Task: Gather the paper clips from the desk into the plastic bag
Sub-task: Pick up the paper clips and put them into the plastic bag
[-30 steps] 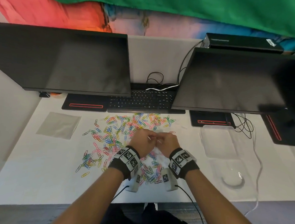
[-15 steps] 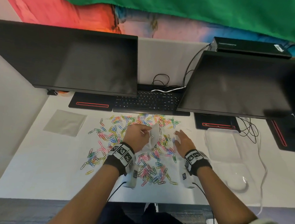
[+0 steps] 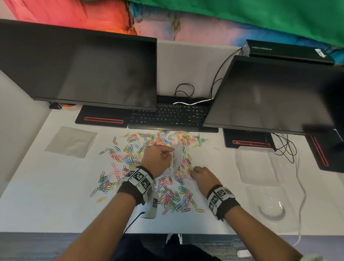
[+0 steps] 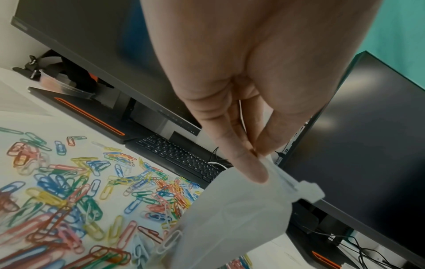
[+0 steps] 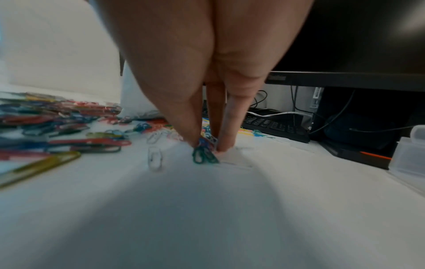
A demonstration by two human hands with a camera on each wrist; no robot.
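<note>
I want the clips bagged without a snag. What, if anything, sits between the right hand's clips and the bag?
Nothing visible. The right hand pinches a few clips on the desk; the left hand holds the bag just beside it, with only loose clips lying flat between.

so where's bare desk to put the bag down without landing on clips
Bare desk lies near-left, between the flat plastic sheet and the front edge; also a strip between the right hand and the clear tray. The middle is crowded with paper clips.
</note>
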